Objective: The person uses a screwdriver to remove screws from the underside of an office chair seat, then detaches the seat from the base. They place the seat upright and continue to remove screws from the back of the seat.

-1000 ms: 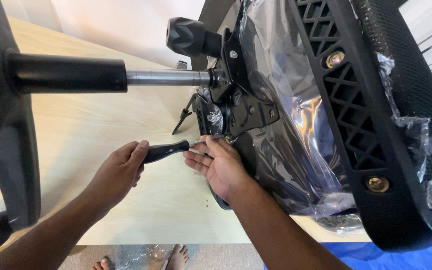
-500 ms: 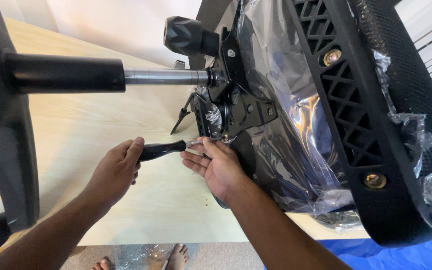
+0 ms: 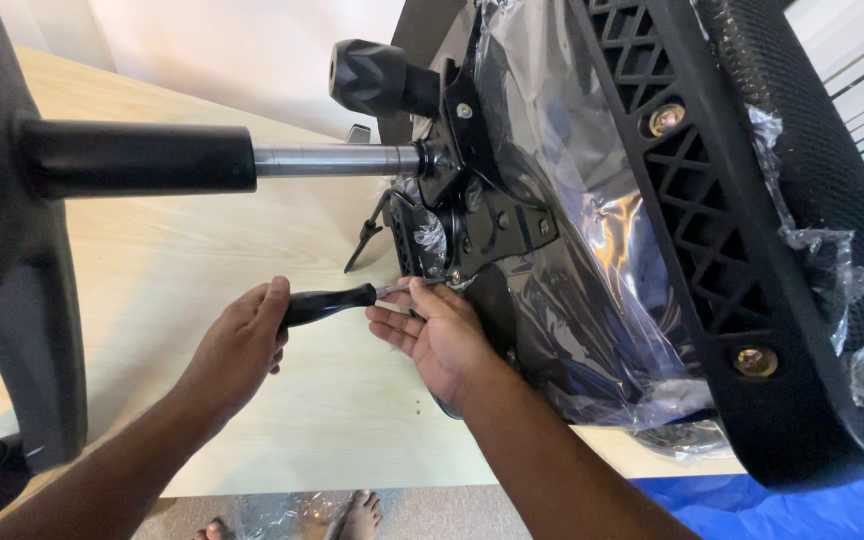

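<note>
An office chair (image 3: 752, 250) lies on its side across a pale wooden table (image 3: 182, 280), filling the right half of the frame. Its seat is wrapped in clear plastic film (image 3: 592, 250), crinkled and glinting, and a black lattice frame (image 3: 692, 200) with two brass bolts runs down the right. From the upper left a black column (image 3: 132, 158) with a bare steel shaft (image 3: 337, 160) reaches across to the black metal seat plate (image 3: 482, 215) at centre; a round black knob (image 3: 367, 75) sticks out above it. A chair base leg (image 3: 22, 300) blocks the far left edge. A thin black lever (image 3: 367, 235) hangs from the plate just above the tool, crowding the space there. Bare feet show at the bottom edge, and a blue sheet (image 3: 812, 505) at lower right.

The screwdriver (image 3: 337, 300) lies level at mid-frame — its black handle gripped in the left hand (image 3: 237, 345), fingers wrapped closed around it. Its steel shank points right, into the lower edge of the plate. The right hand (image 3: 437, 330) sits just under the shank, fingers loosely curled and half open, steadying the tip — touching shank and plate.
</note>
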